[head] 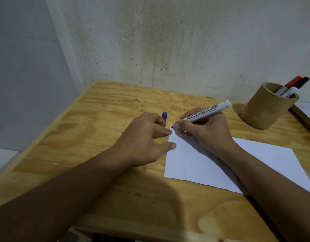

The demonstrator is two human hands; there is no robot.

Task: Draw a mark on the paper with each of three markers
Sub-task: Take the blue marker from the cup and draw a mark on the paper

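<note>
White marker (207, 110) in right hand (205, 131)

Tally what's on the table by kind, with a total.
Markers: 3, one in the right hand (uncapped marker), red-capped marker and black-capped marker in the holder
Blue cap: 1, in the left hand
Paper: 1
Holder: 1
Total: 6

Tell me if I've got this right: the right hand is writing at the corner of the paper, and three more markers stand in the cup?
Not quite. The head view shows only two markers in the cup: a red-capped one and a black-capped one. The right hand does hold a marker at the corner of the paper.
</note>
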